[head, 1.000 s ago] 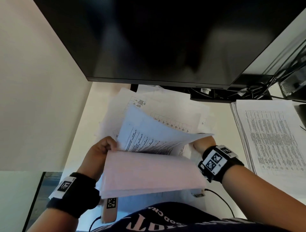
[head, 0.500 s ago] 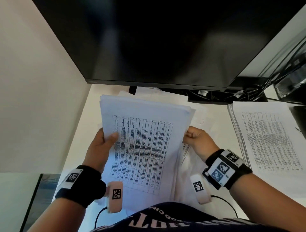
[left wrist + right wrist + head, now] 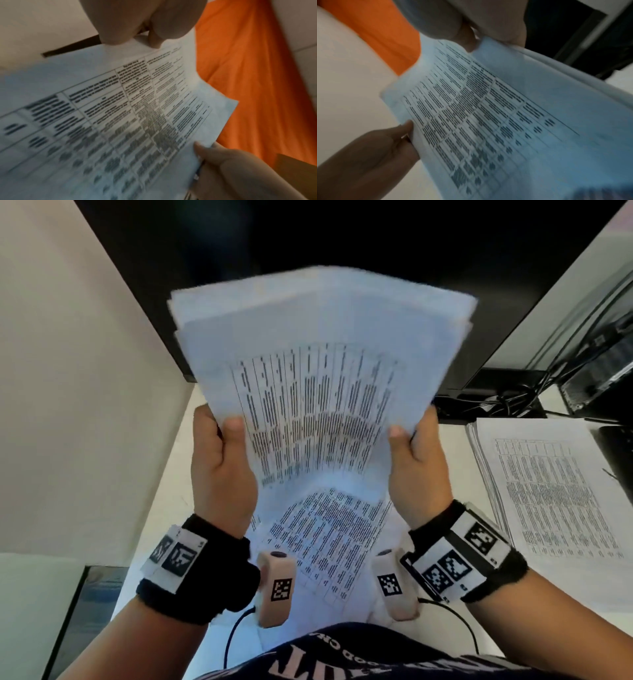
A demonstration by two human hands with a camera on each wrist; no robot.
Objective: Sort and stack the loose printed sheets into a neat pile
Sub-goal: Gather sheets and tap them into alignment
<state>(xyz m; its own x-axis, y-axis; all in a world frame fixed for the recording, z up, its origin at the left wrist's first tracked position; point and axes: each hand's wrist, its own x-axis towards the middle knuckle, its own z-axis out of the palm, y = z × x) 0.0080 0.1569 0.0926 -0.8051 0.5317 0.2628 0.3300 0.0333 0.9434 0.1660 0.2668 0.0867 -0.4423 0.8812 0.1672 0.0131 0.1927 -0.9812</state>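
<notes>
I hold a thick sheaf of printed sheets (image 3: 318,378) upright in front of me, table print facing me, its top edges uneven. My left hand (image 3: 226,429) grips its lower left edge, thumb on the front. My right hand (image 3: 407,436) grips the lower right edge the same way. More loose printed sheets (image 3: 325,542) lie on the desk under the sheaf. In the left wrist view the sheaf (image 3: 120,108) runs from my left hand (image 3: 145,27) to my right hand (image 3: 223,162). The right wrist view shows the sheaf (image 3: 488,115) between my right hand (image 3: 479,33) and my left hand (image 3: 393,142).
A stacked pile of printed sheets (image 3: 548,491) lies on the white desk (image 3: 164,508) at the right. A dark monitor (image 3: 308,234) hangs behind the sheaf, with tangled cables (image 3: 507,398) under it. A pale wall (image 3: 68,371) closes the left side. Orange fabric (image 3: 248,81) shows behind.
The sheaf went from bent over and drooping to flat, then rose upright before the monitor. My right hand shifted to its lower right edge, thumb in front.
</notes>
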